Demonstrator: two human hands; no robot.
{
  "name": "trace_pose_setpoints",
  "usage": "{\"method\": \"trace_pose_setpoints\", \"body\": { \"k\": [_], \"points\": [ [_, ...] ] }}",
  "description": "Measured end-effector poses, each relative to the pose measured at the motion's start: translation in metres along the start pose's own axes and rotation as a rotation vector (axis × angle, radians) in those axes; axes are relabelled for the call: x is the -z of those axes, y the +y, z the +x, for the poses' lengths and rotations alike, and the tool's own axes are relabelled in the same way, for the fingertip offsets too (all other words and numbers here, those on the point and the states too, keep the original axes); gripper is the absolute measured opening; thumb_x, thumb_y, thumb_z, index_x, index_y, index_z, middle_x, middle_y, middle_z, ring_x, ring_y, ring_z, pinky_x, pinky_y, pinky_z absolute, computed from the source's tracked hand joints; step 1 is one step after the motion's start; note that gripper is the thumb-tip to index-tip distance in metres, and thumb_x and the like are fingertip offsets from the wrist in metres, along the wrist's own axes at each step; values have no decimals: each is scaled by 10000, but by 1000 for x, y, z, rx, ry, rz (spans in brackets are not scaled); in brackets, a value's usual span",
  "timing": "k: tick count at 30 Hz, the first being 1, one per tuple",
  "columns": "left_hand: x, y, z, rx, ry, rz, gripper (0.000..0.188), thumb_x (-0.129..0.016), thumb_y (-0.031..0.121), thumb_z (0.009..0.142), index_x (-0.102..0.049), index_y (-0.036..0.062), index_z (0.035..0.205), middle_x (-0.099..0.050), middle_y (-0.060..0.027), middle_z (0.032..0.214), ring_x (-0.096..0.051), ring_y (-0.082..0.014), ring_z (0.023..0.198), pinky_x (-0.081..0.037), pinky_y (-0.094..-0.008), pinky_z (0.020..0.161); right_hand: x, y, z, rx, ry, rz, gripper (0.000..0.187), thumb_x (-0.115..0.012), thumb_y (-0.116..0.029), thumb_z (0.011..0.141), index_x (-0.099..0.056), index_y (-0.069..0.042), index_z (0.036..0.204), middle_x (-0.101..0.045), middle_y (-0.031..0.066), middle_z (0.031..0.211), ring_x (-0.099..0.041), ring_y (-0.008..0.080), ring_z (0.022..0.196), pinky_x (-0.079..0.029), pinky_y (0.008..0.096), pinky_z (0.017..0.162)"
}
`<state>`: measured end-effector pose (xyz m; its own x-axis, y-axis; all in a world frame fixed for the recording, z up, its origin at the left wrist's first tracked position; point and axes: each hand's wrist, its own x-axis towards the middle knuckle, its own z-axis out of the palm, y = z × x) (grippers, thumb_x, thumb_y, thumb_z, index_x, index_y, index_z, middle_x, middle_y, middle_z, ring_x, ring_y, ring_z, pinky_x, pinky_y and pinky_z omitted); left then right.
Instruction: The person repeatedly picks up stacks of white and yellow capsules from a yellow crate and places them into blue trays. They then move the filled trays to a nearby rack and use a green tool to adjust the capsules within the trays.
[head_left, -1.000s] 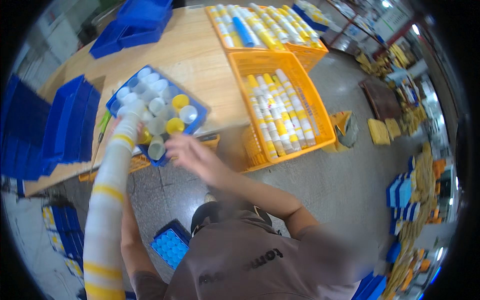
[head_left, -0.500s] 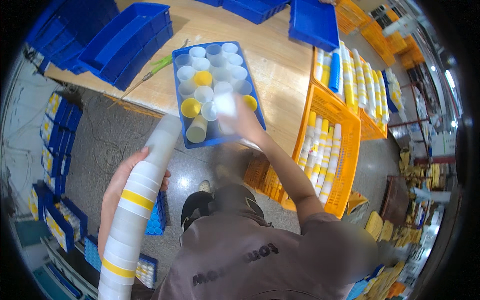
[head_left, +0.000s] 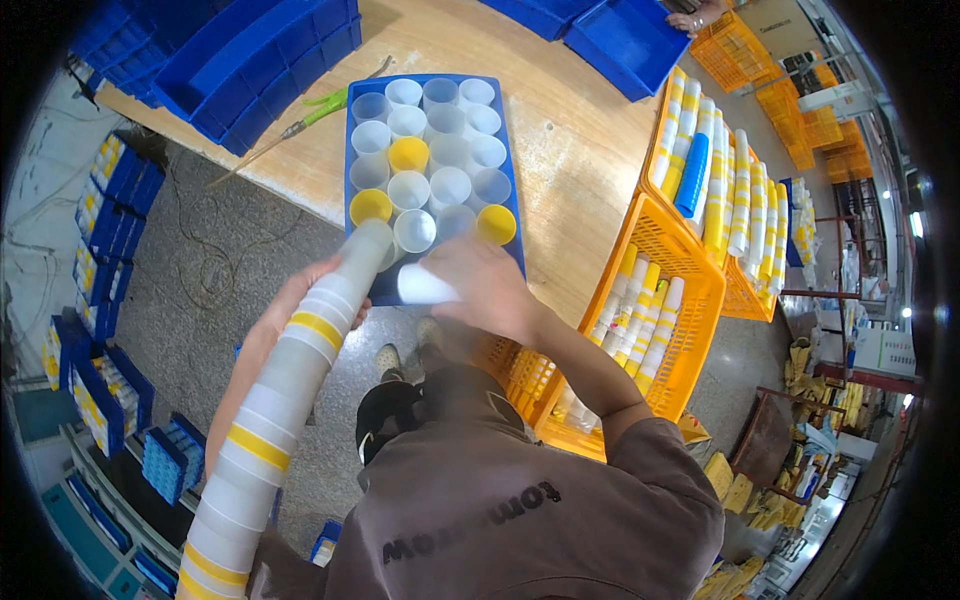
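A long stack of nested white, translucent and yellow plastic cups (head_left: 285, 405) slants up from the lower left. My left hand (head_left: 300, 295) is wrapped round its upper part, and the stack's far end reaches the tray's near left corner. At the tray's near edge my right hand (head_left: 490, 285) is closed on a white cup (head_left: 425, 284), tipped on its side toward the stack. The blue tray (head_left: 514, 160) on the table holds rows of upright cups, mostly white or translucent, with a few yellow ones such as the yellow cup (head_left: 408, 155). My right hand hides part of the front row.
Left of the tray lies a green-handled tool (head_left: 325, 107). Blue bins (head_left: 265, 75) stack at the table's left; a blue bin (head_left: 632, 45) stands at the back, near another person's hand (head_left: 695, 20). Orange crates (head_left: 690, 330) with cup stacks stand at right.
My left hand has brought the cup stack up and right to the tray's corner. My right hand has drawn the white cup nearer, toward the tray's front edge.
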<state>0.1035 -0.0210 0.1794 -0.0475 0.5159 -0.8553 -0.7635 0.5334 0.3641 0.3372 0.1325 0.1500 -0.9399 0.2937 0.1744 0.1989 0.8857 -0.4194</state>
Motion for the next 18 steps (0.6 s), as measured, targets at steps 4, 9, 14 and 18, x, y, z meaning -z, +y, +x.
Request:
{"method": "trace_pose_setpoints", "body": {
  "k": [4, 9, 14, 18],
  "points": [
    [-18, 20, 0, -55, -39, 68, 524, -562, 422, 987, -504, -40, 1227, -674, -183, 857, -693, -233, 635, -612, -325, 569, -16, -8, 24, -13, -94, 21, 546, -845, -270, 660, -633, -135, 1145, -584, 71, 1083, -581, 251, 1048, -437, 396, 888],
    [-11, 27, -26, -251, -104, 158, 562, -572, 441, 980, -510, -46, 1253, -685, -189, 891, -701, -229, 663, -609, -310, 588, -23, -23, 49, 96, -116, -254, 663, -825, -247, 655, -590, -96, 1256, -557, 133, 1295, -547, 282, 1147, -438, 390, 935],
    [10, 33, -46, -147, -155, 239, 550, -623, 407, 944, -531, -47, 1242, -686, -188, 946, -712, -238, 762, -606, -323, 652, -13, -41, 75, 167, 344, -108, 520, -711, -182, 766, -583, -47, 1252, -581, 121, 1296, -551, 269, 1189, -436, 388, 933],
    [33, 59, -69, -199, -231, 442, 565, -666, 386, 900, -537, -53, 1233, -680, -199, 977, -712, -256, 804, -604, -335, 683, -9, -34, 108, 198, 449, -205, 404, -673, -110, 800, -581, -58, 1190, -639, 98, 1162, -596, 243, 1133, -469, 385, 876]
  ]
}}
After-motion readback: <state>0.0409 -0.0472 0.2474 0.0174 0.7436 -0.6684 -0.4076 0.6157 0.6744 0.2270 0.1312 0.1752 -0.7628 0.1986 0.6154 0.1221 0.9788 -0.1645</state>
